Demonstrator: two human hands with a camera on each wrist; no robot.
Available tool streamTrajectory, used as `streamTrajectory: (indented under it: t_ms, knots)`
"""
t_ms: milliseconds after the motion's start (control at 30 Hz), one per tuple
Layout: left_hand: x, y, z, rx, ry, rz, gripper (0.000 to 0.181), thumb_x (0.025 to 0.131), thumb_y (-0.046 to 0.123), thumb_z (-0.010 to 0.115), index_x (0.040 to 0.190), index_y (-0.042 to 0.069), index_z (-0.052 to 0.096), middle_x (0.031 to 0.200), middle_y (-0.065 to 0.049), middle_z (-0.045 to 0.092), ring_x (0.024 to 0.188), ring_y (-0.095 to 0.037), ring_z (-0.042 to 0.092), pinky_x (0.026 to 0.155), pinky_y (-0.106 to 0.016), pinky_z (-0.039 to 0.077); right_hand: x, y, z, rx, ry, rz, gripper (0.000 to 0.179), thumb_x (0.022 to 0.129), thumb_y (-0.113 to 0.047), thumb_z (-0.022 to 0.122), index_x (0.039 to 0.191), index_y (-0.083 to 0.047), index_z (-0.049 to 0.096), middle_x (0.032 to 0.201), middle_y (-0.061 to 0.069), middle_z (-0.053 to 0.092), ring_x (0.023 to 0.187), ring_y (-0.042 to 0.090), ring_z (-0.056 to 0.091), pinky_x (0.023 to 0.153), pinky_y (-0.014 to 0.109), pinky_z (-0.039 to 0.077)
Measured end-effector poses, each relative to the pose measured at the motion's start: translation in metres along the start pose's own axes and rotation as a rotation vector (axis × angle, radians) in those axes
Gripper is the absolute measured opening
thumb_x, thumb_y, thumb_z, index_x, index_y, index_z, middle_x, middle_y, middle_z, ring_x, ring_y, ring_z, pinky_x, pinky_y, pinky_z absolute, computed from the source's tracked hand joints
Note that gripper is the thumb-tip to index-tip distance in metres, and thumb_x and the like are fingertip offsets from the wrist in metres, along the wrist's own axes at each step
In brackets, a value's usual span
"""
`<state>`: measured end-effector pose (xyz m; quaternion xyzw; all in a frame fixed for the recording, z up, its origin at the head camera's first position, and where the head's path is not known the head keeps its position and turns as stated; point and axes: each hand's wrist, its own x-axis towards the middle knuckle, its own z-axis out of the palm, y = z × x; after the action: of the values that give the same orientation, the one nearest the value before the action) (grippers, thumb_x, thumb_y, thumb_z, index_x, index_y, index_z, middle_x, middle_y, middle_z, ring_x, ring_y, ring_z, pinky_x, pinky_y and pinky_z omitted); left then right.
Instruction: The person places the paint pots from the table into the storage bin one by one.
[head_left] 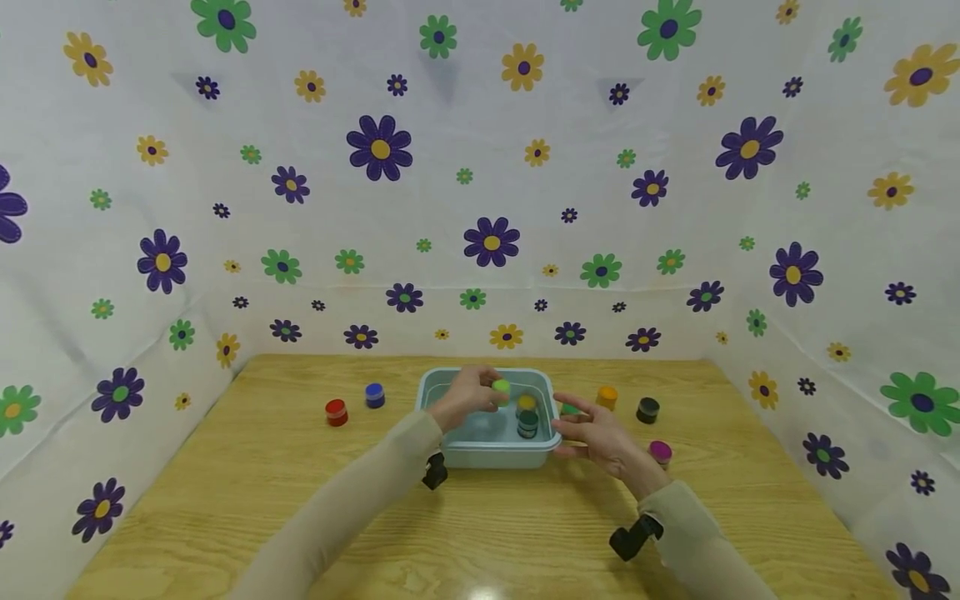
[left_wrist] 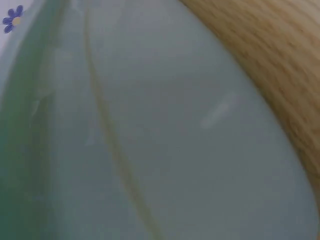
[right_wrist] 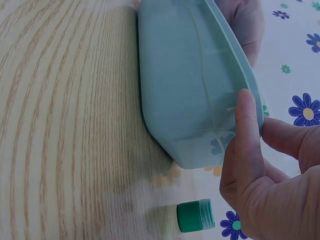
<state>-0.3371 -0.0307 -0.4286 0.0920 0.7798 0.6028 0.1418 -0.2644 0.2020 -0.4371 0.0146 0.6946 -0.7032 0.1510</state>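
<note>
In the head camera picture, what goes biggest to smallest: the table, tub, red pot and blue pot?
1. Table
2. Tub
3. Red pot and blue pot: too alike to rank.

A small screened tabletop booth is shown — whether it is set up in a home, a lab or a workshop cannot be told. The wood-grained table (head_left: 525,521) is enclosed at the back and along both sides by white sheeting (head_left: 450,200), which is creased in places and printed with purple, green and yellow flowers (head_left: 491,242). A staged filming spot is suggested, too, by black devices (head_left: 634,537) — strapped on at the cuffs (head_left: 675,515).
</note>
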Motion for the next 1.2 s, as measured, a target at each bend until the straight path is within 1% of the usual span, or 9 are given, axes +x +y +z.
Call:
streamTrajectory:
  t_ms: [167,300,400,500,633,800,933,1067,1200]
  knots:
    - [0.004,-0.003,0.006,0.041,-0.013,-0.021,0.036,0.086,-0.002,0.071,0.120,-0.006,0.059,0.114,-0.020,0.062,0.094,-0.026,0.065,0.084,-0.040,0.060,-0.001,0.000,-0.001,-0.001,-0.009,0.001,0.063,0.097,-0.007,0.060,0.153,-0.010,0.033,0.127,0.023,0.049,0.097,0.022,0.065,0.080,0.035,0.061]
    - [0.007,-0.003,0.006,0.060,-0.044,-0.002,0.037,0.087,-0.002,0.069,0.122,-0.006,0.058,0.115,-0.021,0.062,0.098,-0.030,0.065,0.085,-0.042,0.060,0.000,-0.001,-0.002,-0.002,-0.007,0.004,0.062,0.097,-0.007,0.060,0.153,-0.011,0.033,0.129,0.024,0.048,0.097,0.021,0.064,0.080,0.035,0.061]
    - [0.010,-0.003,0.004,0.100,-0.066,0.010,0.038,0.089,0.000,0.068,0.124,-0.006,0.058,0.116,-0.020,0.063,0.099,-0.030,0.065,0.084,-0.043,0.060,0.000,-0.001,-0.002,0.003,-0.007,0.006,0.063,0.097,-0.007,0.060,0.153,-0.011,0.033,0.128,0.024,0.048,0.096,0.022,0.064,0.080,0.035,0.061]
    - [0.012,-0.004,0.003,0.165,-0.072,-0.006,0.037,0.089,0.003,0.069,0.124,-0.004,0.059,0.115,-0.018,0.064,0.092,-0.031,0.067,0.079,-0.042,0.061,0.000,-0.001,-0.001,0.007,-0.007,0.006,0.063,0.096,-0.006,0.061,0.153,-0.010,0.033,0.125,0.022,0.050,0.095,0.022,0.064,0.078,0.034,0.061]
    - [0.012,-0.005,0.003,0.235,-0.087,-0.040,0.035,0.087,0.006,0.072,0.119,-0.002,0.062,0.107,-0.015,0.066,0.083,-0.033,0.069,0.072,-0.039,0.061,-0.001,-0.001,0.000,0.008,-0.003,0.003,0.062,0.096,-0.006,0.061,0.152,-0.009,0.034,0.121,0.020,0.052,0.094,0.021,0.064,0.076,0.033,0.062]
    - [0.012,-0.006,0.002,0.235,-0.113,-0.062,0.035,0.084,0.001,0.073,0.118,-0.003,0.063,0.098,-0.018,0.067,0.077,-0.031,0.070,0.069,-0.039,0.061,-0.001,-0.002,0.001,0.009,0.001,-0.001,0.062,0.096,-0.005,0.060,0.152,-0.009,0.034,0.121,0.019,0.052,0.095,0.021,0.063,0.077,0.034,0.061]
    - [0.012,-0.008,0.001,0.215,-0.128,-0.055,0.037,0.083,-0.005,0.071,0.119,-0.005,0.062,0.099,-0.021,0.068,0.079,-0.034,0.071,0.071,-0.041,0.062,-0.001,-0.002,0.001,0.007,0.000,0.001,0.062,0.096,-0.005,0.061,0.152,-0.009,0.034,0.122,0.020,0.051,0.096,0.022,0.063,0.078,0.035,0.061]
    - [0.012,-0.010,0.000,0.202,-0.129,-0.042,0.040,0.080,-0.009,0.072,0.119,-0.007,0.061,0.100,-0.022,0.066,0.083,-0.037,0.072,0.074,-0.043,0.062,-0.001,-0.001,0.001,0.006,-0.002,-0.003,0.063,0.096,-0.005,0.061,0.152,-0.009,0.034,0.122,0.021,0.051,0.096,0.022,0.063,0.077,0.034,0.061]
    - [0.013,-0.010,0.000,0.183,-0.122,-0.038,0.043,0.078,-0.012,0.072,0.119,-0.007,0.061,0.103,-0.022,0.065,0.083,-0.037,0.071,0.075,-0.043,0.062,0.000,-0.001,0.001,0.003,0.002,-0.006,0.062,0.096,-0.004,0.060,0.152,-0.008,0.034,0.120,0.020,0.052,0.094,0.022,0.063,0.075,0.033,0.062]
